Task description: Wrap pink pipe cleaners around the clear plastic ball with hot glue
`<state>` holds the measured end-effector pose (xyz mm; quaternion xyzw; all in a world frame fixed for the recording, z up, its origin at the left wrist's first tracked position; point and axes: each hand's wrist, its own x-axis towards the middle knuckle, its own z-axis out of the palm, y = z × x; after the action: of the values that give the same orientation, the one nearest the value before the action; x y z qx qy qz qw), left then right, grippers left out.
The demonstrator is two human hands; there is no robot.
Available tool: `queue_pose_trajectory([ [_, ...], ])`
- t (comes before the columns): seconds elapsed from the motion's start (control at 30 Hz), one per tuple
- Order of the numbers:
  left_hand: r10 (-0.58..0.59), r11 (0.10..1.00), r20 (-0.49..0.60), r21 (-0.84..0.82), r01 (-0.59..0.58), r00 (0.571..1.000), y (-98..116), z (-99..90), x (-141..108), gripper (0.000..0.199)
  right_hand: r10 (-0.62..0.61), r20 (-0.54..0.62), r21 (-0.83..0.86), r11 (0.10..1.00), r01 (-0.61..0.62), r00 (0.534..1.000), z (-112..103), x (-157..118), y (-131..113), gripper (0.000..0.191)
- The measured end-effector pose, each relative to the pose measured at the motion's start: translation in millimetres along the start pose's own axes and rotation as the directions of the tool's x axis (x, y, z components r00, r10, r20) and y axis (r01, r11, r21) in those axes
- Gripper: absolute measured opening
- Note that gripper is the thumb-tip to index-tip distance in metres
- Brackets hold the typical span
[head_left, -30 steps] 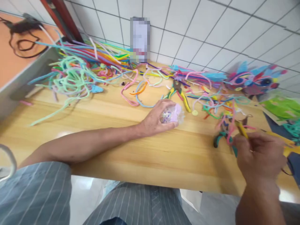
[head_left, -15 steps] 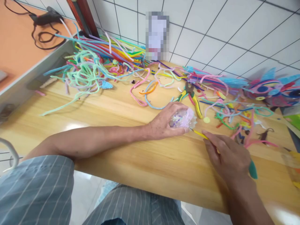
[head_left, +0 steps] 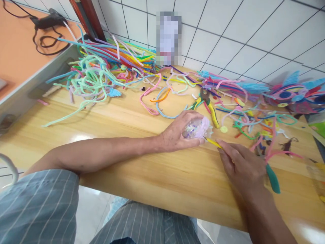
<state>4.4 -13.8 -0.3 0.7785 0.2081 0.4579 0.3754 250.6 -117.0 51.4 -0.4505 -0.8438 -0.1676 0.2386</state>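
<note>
Betw. surface (head_left: 142,173) front/back edges, our L fingers (head_left: 194,143) cup roundish clear-and-lilac plastic piece (head_left: 202,126), prob. bracing it; R fingers (head_left: 227,149) pinch slim yellow tool (head_left: 212,142).

The clear piece (head_left: 190,130) is rounded and transparent, with purple and white flecks. It is seated in the curve of the left hand (head_left: 172,134), between thumb and fingers. Its lilac section (head_left: 205,126) and ragged clear edge face the right hand (head_left: 243,166). The slim yellow tool (head_left: 213,142) slants from the right fingertips; its dark tip is at the lilac section, contact unclear.
</note>
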Motion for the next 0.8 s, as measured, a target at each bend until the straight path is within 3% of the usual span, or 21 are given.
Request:
queue_pose_trajectory([
  [0.27, 0.066, 0.998, -0.028, 0.022, -0.065, 0.997, -2.6, 1.2, -0.9, 0.062, -0.04, -0.029, -0.007, 0.999, 0.039, 0.999, 4.7, 2.3, 0.8, 0.042],
  [0.8, 0.068, 0.997, -0.005, 0.04, -0.068, 0.998, -2.4, 0.1, -1.8, 0.065, -0.039, -0.05, 0.009, 0.999, 0.039, 0.998, 9.0, -0.7, 2.0, 0.048],
])
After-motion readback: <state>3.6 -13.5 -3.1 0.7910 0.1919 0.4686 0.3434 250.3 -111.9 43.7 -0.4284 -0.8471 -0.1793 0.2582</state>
